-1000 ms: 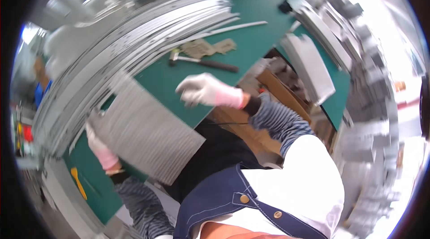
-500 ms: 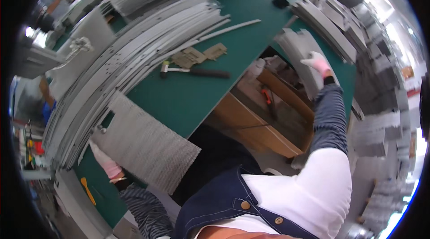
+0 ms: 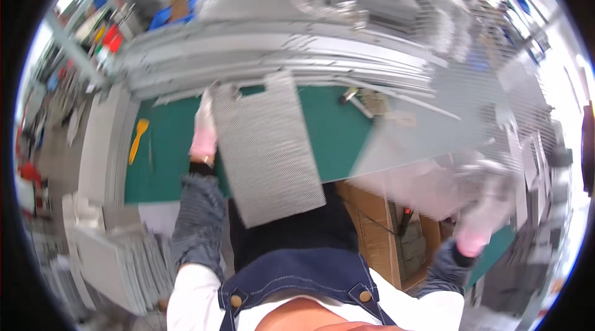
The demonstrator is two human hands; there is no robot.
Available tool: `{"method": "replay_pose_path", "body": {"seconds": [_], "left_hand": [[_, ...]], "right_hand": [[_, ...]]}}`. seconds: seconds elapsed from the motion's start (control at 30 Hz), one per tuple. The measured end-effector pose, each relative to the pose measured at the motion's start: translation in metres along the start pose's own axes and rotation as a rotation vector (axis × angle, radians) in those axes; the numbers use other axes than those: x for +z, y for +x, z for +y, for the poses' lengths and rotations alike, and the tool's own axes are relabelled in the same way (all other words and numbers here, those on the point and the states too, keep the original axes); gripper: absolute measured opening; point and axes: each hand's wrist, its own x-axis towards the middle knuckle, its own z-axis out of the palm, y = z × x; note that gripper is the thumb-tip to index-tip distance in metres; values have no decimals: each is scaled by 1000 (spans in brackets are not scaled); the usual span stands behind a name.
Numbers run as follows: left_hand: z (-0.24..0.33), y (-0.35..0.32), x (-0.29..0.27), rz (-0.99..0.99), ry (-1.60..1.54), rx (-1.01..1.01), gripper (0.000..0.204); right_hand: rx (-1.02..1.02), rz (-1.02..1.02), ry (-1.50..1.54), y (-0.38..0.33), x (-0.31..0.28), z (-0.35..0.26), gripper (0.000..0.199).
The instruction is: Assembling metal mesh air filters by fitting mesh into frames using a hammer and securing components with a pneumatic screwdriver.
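Observation:
My left hand (image 3: 205,126), in a pale glove with a pink cuff, grips the left edge of a grey perforated metal sheet (image 3: 269,151). The sheet has a notch at its far end and slants over the table edge toward my lap. At the right, my right hand (image 3: 486,213) is smeared by motion, at the near edge of a second grey perforated sheet (image 3: 427,126) that it holds up. That sheet is blurred too and looks partly see-through. Behind it, a hammer (image 3: 359,105) lies on the green table (image 3: 170,145), its handle hidden.
Long grey metal strips (image 3: 248,52) lie stacked along the table's far side. A yellow scraper (image 3: 138,140) rests at the left, beside grey panels (image 3: 102,145). Below the table edge stands an open cardboard box (image 3: 372,225). More panels (image 3: 130,263) stand at the lower left.
My view has swung to the right side of the body's turn, now facing the table squarely. My right hand has lifted a sheet from the right-hand stack. My left hand keeps its sheet.

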Motion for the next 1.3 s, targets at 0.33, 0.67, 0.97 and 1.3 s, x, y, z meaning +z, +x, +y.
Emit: {"method": "replay_pose_path", "body": {"seconds": [0.33,0.67,0.97,1.3], "left_hand": [[-35,38,-40,-81,-309,-28,50],[-8,15,-30,-280,296,391,33],[-17,22,-36,-266,-397,-88,38],[-4,17,-46,-222,-161,86,33]], "right_hand": [[602,-894,1159,-95,242,-107,34],[680,-970,1136,-97,258,-96,36],[691,-1036,1139,-102,266,-96,38],[293,-980,517,-78,246,-100,50]]}}
